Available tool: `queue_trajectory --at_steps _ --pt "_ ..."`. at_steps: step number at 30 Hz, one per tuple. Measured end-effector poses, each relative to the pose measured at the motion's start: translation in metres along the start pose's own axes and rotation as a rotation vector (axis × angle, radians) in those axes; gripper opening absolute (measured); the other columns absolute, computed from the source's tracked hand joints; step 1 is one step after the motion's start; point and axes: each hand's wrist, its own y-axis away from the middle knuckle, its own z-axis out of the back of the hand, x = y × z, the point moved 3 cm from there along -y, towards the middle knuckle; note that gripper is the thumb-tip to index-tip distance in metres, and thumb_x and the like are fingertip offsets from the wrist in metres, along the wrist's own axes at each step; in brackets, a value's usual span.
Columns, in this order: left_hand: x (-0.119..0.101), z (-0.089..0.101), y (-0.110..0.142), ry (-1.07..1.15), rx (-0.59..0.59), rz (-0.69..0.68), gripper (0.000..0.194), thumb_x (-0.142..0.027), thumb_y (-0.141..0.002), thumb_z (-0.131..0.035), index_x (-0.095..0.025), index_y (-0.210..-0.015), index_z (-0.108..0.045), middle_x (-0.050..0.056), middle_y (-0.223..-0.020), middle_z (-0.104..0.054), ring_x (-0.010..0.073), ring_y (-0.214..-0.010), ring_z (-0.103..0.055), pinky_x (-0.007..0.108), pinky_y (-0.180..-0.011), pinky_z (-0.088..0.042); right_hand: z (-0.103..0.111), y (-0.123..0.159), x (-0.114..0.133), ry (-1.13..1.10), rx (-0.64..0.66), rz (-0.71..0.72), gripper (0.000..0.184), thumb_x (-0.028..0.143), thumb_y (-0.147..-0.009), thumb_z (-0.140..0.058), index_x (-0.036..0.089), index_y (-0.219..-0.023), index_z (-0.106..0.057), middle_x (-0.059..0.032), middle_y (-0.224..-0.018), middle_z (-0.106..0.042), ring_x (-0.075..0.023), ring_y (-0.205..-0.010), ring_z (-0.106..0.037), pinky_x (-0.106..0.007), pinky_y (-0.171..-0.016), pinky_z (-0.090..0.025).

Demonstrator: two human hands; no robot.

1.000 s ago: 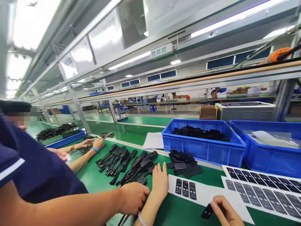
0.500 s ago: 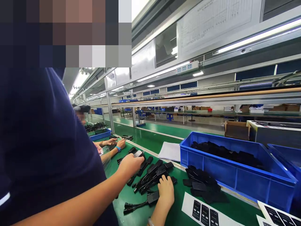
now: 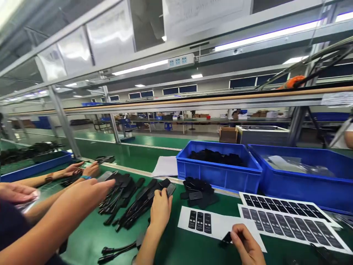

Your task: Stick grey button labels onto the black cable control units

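Observation:
At the end of a pile of black cables with small flat boxes point(image 3: 139, 200), my left hand point(image 3: 160, 209) has its fingers curled on one black box with a grey face point(image 3: 171, 189). Its palm side is hidden. My right hand point(image 3: 246, 244), lower right, pinches a small black label point(image 3: 226, 238) between thumb and finger. The label is over the lower edge of a white label sheet point(image 3: 217, 221) that carries three black labels. Another box with a forked cable point(image 3: 118, 252) lies by my left wrist, partly covered by it.
Co-workers' arms reach in from the left; one hand point(image 3: 93, 193) stretches over the cables. Black flat pieces point(image 3: 197, 195) lie before a blue bin point(image 3: 217, 173). A second blue bin point(image 3: 303, 184), more label sheets point(image 3: 292, 226) and white papers point(image 3: 165, 166) are nearby.
My view has swung right, bringing my right hand with the label into sight. The co-worker's body has mostly left view, and their hand has no grey piece visible above the fingers.

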Motion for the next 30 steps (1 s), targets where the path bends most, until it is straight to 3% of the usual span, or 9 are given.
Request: queue_trajectory --at_steps 2,4,7,9,11,14,19,26,30 --pt "-0.008 0.008 0.003 0.225 -0.072 -0.063 0.039 -0.033 -0.097 -0.039 -0.011 -0.129 -0.041 0.014 -0.12 -0.046 0.0202 -0.099 -0.056 0.032 -0.085 -0.045 0.004 -0.004 -0.001 0.0 -0.017 -0.007 0.041 0.057 -0.088 -0.049 0.017 -0.08 -0.047 -0.0019 -0.075 -0.037 -0.0127 -0.068 -0.039 -0.025 -0.064 -0.033" --pt "-0.02 0.006 0.013 0.65 0.013 -0.07 0.044 -0.044 -0.092 -0.049 -0.014 -0.122 -0.038 0.008 -0.104 -0.055 0.0143 -0.077 -0.057 0.027 -0.069 -0.048 0.011 -0.007 -0.004 0.028 0.005 -0.008 0.041 0.058 -0.089 -0.048 0.017 -0.083 -0.048 -0.0022 -0.076 -0.039 -0.0125 -0.066 -0.041 -0.025 -0.063 -0.037" --pt "-0.049 -0.013 0.038 1.392 0.523 0.141 0.061 -0.05 -0.073 -0.072 -0.015 -0.109 -0.039 -0.001 -0.077 -0.052 0.0042 -0.049 -0.037 0.016 -0.04 -0.029 0.018 -0.012 -0.007 0.054 0.058 -0.001 0.042 0.059 -0.089 -0.046 0.016 -0.084 -0.047 -0.002 -0.073 -0.04 -0.0121 -0.061 -0.045 -0.025 -0.06 -0.041" --pt "-0.069 -0.024 0.059 1.609 0.834 0.315 0.066 -0.043 -0.061 -0.082 -0.011 -0.101 -0.041 0.0 -0.078 -0.051 0.0011 -0.052 -0.038 0.012 -0.042 -0.027 0.019 -0.013 -0.007 0.052 0.062 -0.007 0.042 0.058 -0.09 -0.046 0.016 -0.084 -0.045 -0.0009 -0.069 -0.041 -0.0111 -0.058 -0.045 -0.025 -0.058 -0.041" --pt "-0.083 -0.032 0.077 1.634 0.978 0.405 0.068 -0.039 -0.058 -0.084 -0.009 -0.102 -0.042 0.004 -0.084 -0.055 0.0029 -0.058 -0.047 0.014 -0.05 -0.038 0.018 -0.014 -0.005 0.038 0.062 -0.019 0.043 0.058 -0.089 -0.047 0.016 -0.084 -0.043 0.0001 -0.067 -0.041 -0.0101 -0.055 -0.045 -0.024 -0.056 -0.04" --pt "-0.096 -0.036 0.095 1.618 1.033 0.338 0.066 -0.035 -0.066 -0.079 -0.011 -0.113 -0.038 0.011 -0.098 -0.06 0.0103 -0.068 -0.058 0.025 -0.065 -0.05 0.014 -0.015 0.0 0.012 0.054 -0.026 0.044 0.058 -0.088 -0.049 0.015 -0.084 -0.043 0.0009 -0.066 -0.041 -0.0089 -0.053 -0.043 -0.023 -0.053 -0.038" --pt "-0.104 -0.04 0.113 1.539 1.095 0.123 0.059 -0.026 -0.076 -0.069 -0.012 -0.12 -0.034 0.013 -0.103 -0.06 0.0162 -0.075 -0.063 0.033 -0.073 -0.052 0.015 -0.015 0.003 -0.043 0.073 -0.049 0.043 0.057 -0.088 -0.05 0.015 -0.084 -0.042 0.0015 -0.069 -0.038 -0.0067 -0.053 -0.041 -0.021 -0.05 -0.035" --pt "-0.106 -0.04 0.123 1.541 1.243 0.07 0.062 -0.009 -0.071 -0.059 -0.01 -0.127 -0.032 0.019 -0.11 -0.06 0.0188 -0.082 -0.065 0.034 -0.079 -0.05 0.013 -0.01 0.006 0.049 0.162 -0.078 0.037 0.05 -0.087 -0.055 0.014 -0.086 -0.046 -0.0001 -0.072 -0.042 -0.0058 -0.051 -0.039 -0.02 -0.045 -0.034" --pt "-0.105 -0.038 0.125 1.549 1.27 0.095 0.061 -0.008 -0.071 -0.06 -0.01 -0.125 -0.032 0.015 -0.098 -0.064 0.0204 -0.084 -0.066 0.034 -0.079 -0.051 0.008 -0.006 0.005 0.072 0.219 -0.137 0.037 0.05 -0.085 -0.056 0.013 -0.087 -0.05 -0.0022 -0.07 -0.046 -0.0098 -0.059 -0.044 -0.021 -0.049 -0.04"
